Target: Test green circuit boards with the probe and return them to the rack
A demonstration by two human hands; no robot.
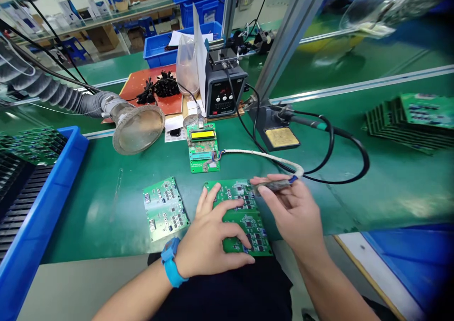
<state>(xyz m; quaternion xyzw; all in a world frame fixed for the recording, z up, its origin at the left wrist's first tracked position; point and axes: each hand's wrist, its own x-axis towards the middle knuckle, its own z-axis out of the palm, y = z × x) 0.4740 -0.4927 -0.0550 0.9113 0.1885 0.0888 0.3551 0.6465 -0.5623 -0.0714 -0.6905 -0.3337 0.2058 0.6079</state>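
My left hand (pixel 216 236), wearing a blue wristband, lies with fingers spread across a green circuit board panel (pixel 251 219) at the table's front edge. Pinched in the fingers of my right hand (pixel 296 207) is a grey, pen-like probe (pixel 275 185), its tip over the panel's upper right corner; whether it touches is hard to tell. A white sleeved cable (pixel 255 152) runs from the probe to a small tester board (pixel 204 148) with a lit yellow display. Left of my left hand, a second circuit board panel (pixel 166 209) lies flat.
A soldering station (pixel 225 91) and iron stand (pixel 280 136) stand behind, black cable looping right. A fume extraction hose (pixel 138 127) hangs at the left. A blue crate (pixel 73 146) with boards is far left; stacked boards (pixel 411 117) stand right. A metal post (pixel 283 42) rises behind.
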